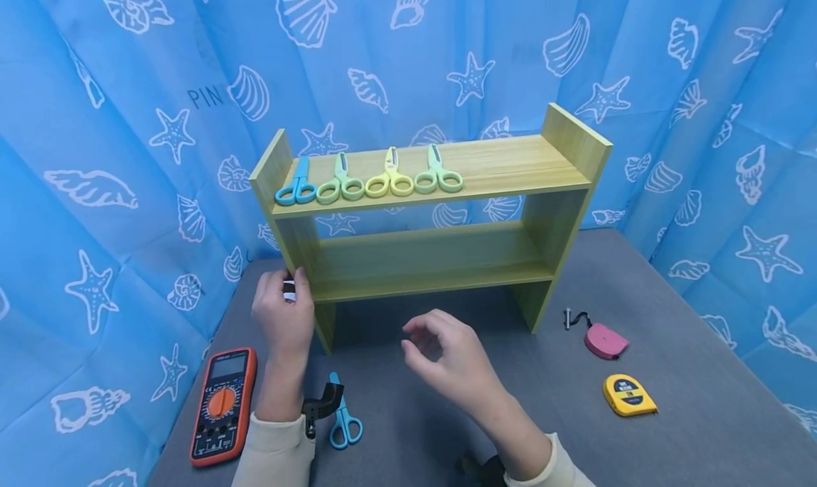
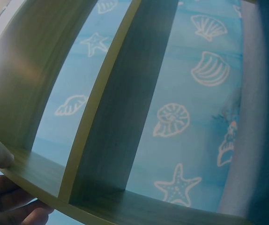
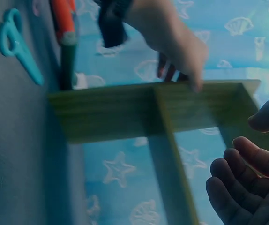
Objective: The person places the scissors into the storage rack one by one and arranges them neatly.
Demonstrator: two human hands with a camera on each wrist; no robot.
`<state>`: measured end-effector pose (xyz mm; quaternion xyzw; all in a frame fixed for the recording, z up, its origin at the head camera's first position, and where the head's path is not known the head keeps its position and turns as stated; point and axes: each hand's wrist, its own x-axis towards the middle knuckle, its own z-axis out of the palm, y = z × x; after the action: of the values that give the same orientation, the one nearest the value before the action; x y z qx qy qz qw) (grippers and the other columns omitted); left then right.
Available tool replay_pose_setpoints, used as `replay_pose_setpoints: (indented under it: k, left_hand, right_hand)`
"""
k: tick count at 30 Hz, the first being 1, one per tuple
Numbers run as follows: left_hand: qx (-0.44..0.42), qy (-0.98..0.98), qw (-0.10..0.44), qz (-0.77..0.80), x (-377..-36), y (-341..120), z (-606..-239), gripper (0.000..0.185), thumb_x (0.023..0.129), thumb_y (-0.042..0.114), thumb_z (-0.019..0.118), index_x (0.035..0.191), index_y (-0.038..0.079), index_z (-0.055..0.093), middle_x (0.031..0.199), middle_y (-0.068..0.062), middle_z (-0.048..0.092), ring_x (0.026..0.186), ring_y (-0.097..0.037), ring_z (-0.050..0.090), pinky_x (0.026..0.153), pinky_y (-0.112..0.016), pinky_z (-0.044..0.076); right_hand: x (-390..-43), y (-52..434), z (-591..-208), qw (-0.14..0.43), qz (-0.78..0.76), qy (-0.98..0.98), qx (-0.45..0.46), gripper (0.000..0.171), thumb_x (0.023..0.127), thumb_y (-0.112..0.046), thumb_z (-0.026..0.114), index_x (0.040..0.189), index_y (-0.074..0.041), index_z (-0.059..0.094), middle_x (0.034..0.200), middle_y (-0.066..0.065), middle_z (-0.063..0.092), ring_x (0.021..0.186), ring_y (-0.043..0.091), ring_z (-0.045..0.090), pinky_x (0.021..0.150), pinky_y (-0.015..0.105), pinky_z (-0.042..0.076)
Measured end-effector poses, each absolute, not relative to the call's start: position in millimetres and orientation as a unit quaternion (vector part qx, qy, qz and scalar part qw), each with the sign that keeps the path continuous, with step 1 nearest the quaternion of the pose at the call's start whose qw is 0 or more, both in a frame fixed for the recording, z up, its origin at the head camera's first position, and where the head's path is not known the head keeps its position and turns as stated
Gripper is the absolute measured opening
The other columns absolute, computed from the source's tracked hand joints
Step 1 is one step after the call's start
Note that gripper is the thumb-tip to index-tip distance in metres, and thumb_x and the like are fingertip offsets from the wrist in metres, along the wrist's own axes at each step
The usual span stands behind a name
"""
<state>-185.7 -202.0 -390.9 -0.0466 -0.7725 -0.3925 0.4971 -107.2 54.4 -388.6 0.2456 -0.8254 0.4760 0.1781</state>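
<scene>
The left hand [image 1: 283, 315] grips the left side panel of the wooden shelf [image 1: 440, 210], its fingers [image 2: 3, 157] curled round the panel's front edge with the thumb on one face and the others behind; a small pale thing shows between them, too little of it to name. The right hand [image 1: 447, 356] hovers over the worktop [image 1: 670, 310] in front of the shelf, touching nothing, its fingers [image 3: 240, 183] loosely bent and holding nothing.

Four scissors [image 1: 370, 178] already lie side by side along the left half of the top shelf, handles toward the person. A fifth, the blue scissors [image 1: 341, 416], lies on the worktop just beside the left wrist, so judging by that the row looks one short. The lower shelf holds nothing.

Further out on the worktop are a multimeter [image 1: 222, 405] at the left, and a pink tape measure [image 1: 605, 340] and a yellow tape measure [image 1: 628, 395] at the right.
</scene>
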Motion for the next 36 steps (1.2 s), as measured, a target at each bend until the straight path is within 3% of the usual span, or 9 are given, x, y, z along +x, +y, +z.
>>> replay_pose_setpoints:
  k: [11,21,28,36]
  left_hand:
    - [-0.044,-0.779,0.493,-0.384,-186,-202,-390,0.025,0.102,0.016,0.064,0.100,-0.009,0.069,0.094,-0.020,0.062,0.082,-0.030,0.064,0.065,-0.038,0.054]
    - [-0.044,-0.771,0.502,-0.389,-186,-201,-390,0.022,0.101,0.015,0.066,0.099,-0.006,0.070,0.093,-0.018,0.064,0.081,-0.028,0.065,0.066,-0.022,0.049]
    - [-0.044,-0.772,0.498,-0.392,-186,-202,-390,0.022,0.101,0.015,0.066,0.099,-0.006,0.070,0.093,-0.018,0.064,0.081,-0.028,0.065,0.065,-0.026,0.051]
    - [-0.041,-0.774,0.489,-0.400,-184,-200,-390,0.022,0.102,0.017,0.066,0.101,-0.005,0.070,0.095,-0.016,0.065,0.083,-0.025,0.065,0.066,-0.025,0.050]
  right_hand:
    - [-103,22,-428,0.070,0.437,-0.860,0.251,0.013,0.093,-0.017,0.074,0.106,-0.018,0.071,0.099,-0.010,0.065,0.085,0.008,0.063,0.075,0.025,0.056]
    - [-103,-7,-459,-0.003,0.364,-0.895,0.259,0.013,0.090,-0.022,0.076,0.102,-0.017,0.075,0.091,-0.014,0.062,0.082,0.002,0.060,0.069,0.022,0.052]
    - [-107,-26,-472,-0.069,0.287,-0.922,0.250,0.013,0.090,-0.028,0.074,0.096,-0.016,0.078,0.079,-0.011,0.059,0.069,0.003,0.053,0.059,0.024,0.048]
    - [-109,-35,-490,-0.079,0.254,-0.934,0.239,0.012,0.089,-0.024,0.075,0.078,-0.021,0.071,0.069,-0.012,0.051,0.059,0.004,0.046,0.052,0.023,0.041]
